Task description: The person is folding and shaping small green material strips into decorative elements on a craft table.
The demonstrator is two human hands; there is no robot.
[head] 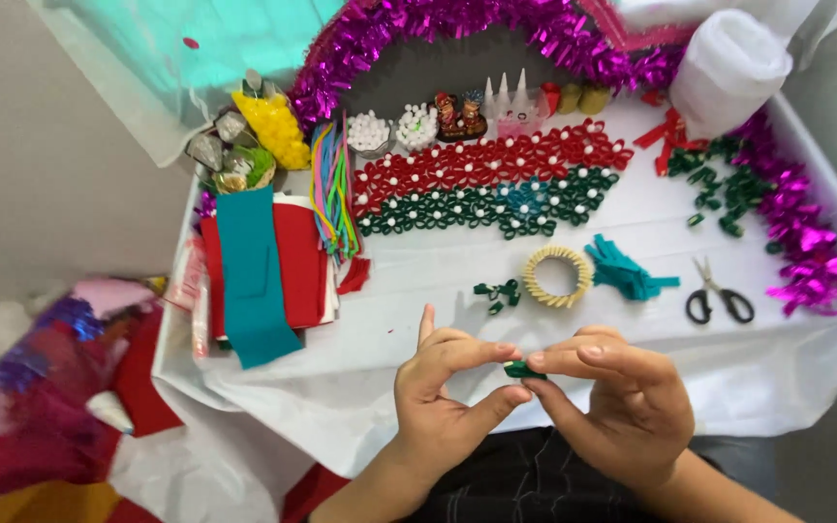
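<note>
You pinch a small green paper loop (524, 369) between the fingertips of both hands, your left hand (443, 392) closed on it from one side with thumb and forefinger, your right hand (612, 392) closed on it from the other. It sits low in the view, above your lap, just short of the white table (632, 334). It looks feather-light, soft and easily crushed, so hold it by its folded edges with gentle pressure. Beyond your fingers lie a few more green loops (498, 294), a pale ring of folded strips (557, 276), teal strips (627, 271), and scissors (718, 298). Farther back stand rows of red and green loops (491, 184).
</note>
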